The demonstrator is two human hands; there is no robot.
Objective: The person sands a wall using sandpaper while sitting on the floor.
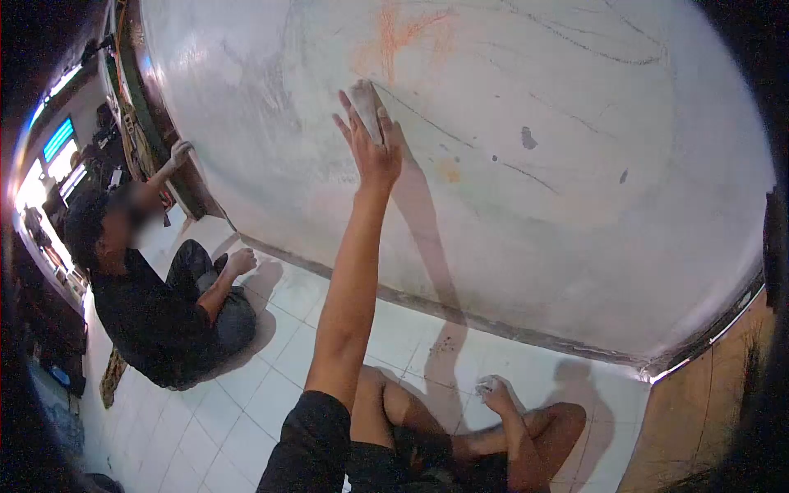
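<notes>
My left hand (374, 156) is raised on an outstretched arm to the pale wall (526, 222), pressing a flat greyish piece, like sandpaper, against it. Some of its fingers are spread beside the piece, and its tip points up the wall. My right hand (497, 396) is low by my bent legs, above the tiled floor. Its fingers are curled and whitish at the tips; whatever they may hold is too small to tell. Near my left hand the wall carries an orange scribble (403, 37), dark pencil-like lines and a few dark spots.
At the left another person (148, 304) in dark clothes sits on the white tiles (218, 419), one hand (179, 154) at the wall's left edge. A brown panel (699, 411) lies at the lower right. Bright windows (59, 156) and clutter show at the far left.
</notes>
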